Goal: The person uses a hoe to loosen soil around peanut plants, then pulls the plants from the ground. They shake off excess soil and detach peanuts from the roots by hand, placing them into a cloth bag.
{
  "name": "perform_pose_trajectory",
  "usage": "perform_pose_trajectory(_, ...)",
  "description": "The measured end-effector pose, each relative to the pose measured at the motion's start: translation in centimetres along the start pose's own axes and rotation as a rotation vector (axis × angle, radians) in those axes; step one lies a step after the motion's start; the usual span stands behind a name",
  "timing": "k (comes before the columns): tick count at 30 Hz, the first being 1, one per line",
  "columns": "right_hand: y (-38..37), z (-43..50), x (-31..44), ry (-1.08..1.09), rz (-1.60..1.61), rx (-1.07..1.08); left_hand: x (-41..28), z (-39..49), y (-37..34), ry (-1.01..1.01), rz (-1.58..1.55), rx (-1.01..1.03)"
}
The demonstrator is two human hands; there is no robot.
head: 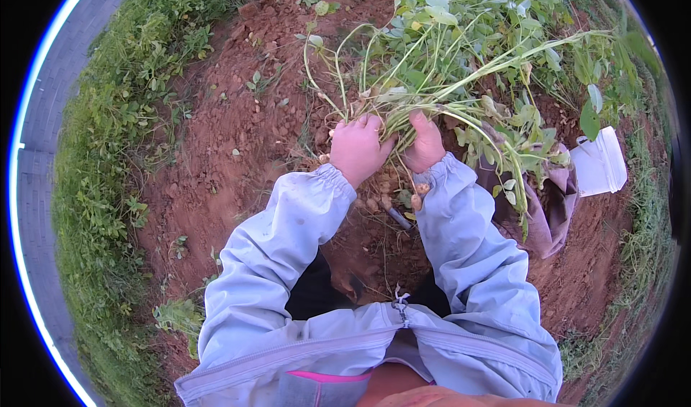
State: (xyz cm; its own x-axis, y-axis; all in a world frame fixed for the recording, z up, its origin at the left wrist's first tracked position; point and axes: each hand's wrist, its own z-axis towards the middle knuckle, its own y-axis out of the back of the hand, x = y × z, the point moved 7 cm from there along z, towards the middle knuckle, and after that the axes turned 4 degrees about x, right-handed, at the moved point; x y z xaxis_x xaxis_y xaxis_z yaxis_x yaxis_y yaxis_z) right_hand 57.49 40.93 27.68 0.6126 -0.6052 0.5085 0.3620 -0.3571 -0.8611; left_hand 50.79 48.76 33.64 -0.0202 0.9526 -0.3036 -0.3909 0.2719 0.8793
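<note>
A bunch of peanut plants [459, 91] with long green stems and leaves spreads away from me, bent toward the upper right. My right hand [425, 143] grips the stems near their base, thumb on top. Close beside it, my left hand [356, 147] is curled at the root end, its fingertips hidden among roots and stems. Peanut pods [418, 196] dangle on a thin root by my right cuff. More pods [372, 204] lie below my hands, next to a grey tube-like piece [399, 218] that looks like a handle.
A brown cloth bag [545, 218] sits open to the right, partly under leaves. Behind it stands a white plastic container [599, 163]. Reddish soil [216, 137] spreads to the left, bordered by green plants [108, 218] and a paved strip [40, 207].
</note>
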Motion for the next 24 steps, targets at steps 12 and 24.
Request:
perform_pose_trajectory(12, 3.8, 0.1, 7.4, -0.069, 0.046, -0.064, -3.7, 2.0, 9.2, -0.063, -0.619, 0.051)
perform_pose_trajectory(24, -3.8, -0.9, 15.1, 0.199, -0.269, -0.027, 5.3, -2.0, 2.1, 0.570, -1.165, 0.687)
